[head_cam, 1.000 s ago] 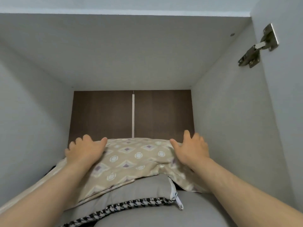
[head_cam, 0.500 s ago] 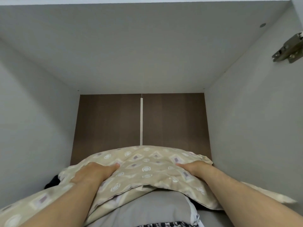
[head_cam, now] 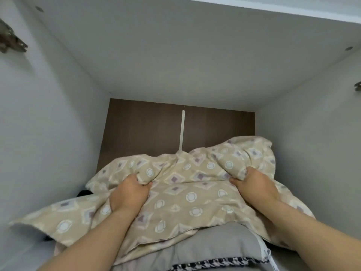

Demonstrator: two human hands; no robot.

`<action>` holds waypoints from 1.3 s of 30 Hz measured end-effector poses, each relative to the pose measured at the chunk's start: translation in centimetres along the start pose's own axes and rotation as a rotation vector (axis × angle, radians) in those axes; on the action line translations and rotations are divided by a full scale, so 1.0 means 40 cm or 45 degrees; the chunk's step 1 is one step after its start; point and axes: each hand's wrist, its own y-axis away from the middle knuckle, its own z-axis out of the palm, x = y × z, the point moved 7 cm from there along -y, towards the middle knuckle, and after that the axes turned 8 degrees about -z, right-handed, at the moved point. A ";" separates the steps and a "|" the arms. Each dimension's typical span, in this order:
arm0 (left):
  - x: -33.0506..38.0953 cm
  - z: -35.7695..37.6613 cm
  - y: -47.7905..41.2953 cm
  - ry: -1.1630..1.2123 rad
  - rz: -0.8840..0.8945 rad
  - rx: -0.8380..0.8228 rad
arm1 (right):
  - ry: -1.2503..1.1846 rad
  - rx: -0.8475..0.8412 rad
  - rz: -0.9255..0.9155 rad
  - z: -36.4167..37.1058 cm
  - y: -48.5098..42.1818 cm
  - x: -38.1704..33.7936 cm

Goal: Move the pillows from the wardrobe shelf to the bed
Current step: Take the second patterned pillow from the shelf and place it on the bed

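Head view, close, into wardrobe compartment [head_cam: 195, 61].

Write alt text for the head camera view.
Both hands, left hand and right hand, grip a beige patterned pillow inside a white wardrobe compartment. It lies on a grey pillow with houndstooth trim.

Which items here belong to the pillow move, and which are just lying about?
In the job:
- beige patterned pillow, gripped by left hand and right hand
- grey pillow beneath it

Lying about:
- door hinge
- dark item behind the pillows, unidentifiable
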 end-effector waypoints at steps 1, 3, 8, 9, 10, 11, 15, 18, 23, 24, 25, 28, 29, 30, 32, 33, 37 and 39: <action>0.005 -0.027 -0.009 0.065 0.014 0.028 | 0.007 0.043 -0.015 -0.036 0.002 -0.025; 0.026 -0.091 -0.020 0.157 0.056 0.095 | -0.015 0.112 -0.042 -0.094 0.013 -0.068; 0.063 -0.252 0.012 0.276 0.132 0.246 | -0.151 0.216 -0.042 -0.195 0.094 -0.120; 0.069 -0.278 0.028 0.268 0.135 0.251 | -0.165 0.222 -0.038 -0.209 0.113 -0.121; 0.074 -0.307 0.048 0.257 0.140 0.253 | -0.177 0.228 -0.035 -0.225 0.134 -0.123; 0.076 -0.335 0.069 0.254 0.143 0.255 | -0.187 0.233 -0.036 -0.242 0.153 -0.125; 0.072 -0.456 0.173 0.238 0.119 0.300 | -0.260 0.225 -0.067 -0.314 0.237 -0.139; 0.077 -0.542 0.262 0.233 0.093 0.297 | -0.320 0.216 -0.075 -0.367 0.313 -0.131; 0.086 -0.692 0.474 0.131 0.085 0.367 | -0.494 0.144 -0.073 -0.433 0.475 -0.084; 0.084 -0.721 0.526 0.108 0.076 0.387 | -0.527 0.121 -0.080 -0.448 0.509 -0.075; 0.080 -0.748 0.572 0.098 0.065 0.404 | -0.553 0.102 -0.085 -0.462 0.540 -0.070; 0.067 -0.837 0.701 0.043 0.029 0.442 | -0.603 0.032 -0.093 -0.504 0.630 -0.068; 0.061 -0.867 0.735 0.031 0.021 0.457 | -0.625 0.012 -0.100 -0.513 0.655 -0.075; 0.057 -0.902 0.771 0.008 0.010 0.480 | -0.653 -0.011 -0.106 -0.526 0.680 -0.083; 0.052 -0.982 0.848 -0.048 -0.022 0.522 | -0.720 -0.065 -0.122 -0.555 0.734 -0.107; 0.049 -1.018 0.882 -0.060 -0.028 0.544 | -0.756 -0.083 -0.136 -0.564 0.757 -0.120; 0.034 -1.180 1.034 -0.086 -0.031 0.650 | -0.893 -0.145 -0.196 -0.629 0.856 -0.182; 0.019 -1.263 1.113 -0.110 -0.034 0.725 | -0.957 -0.179 -0.219 -0.652 0.908 -0.219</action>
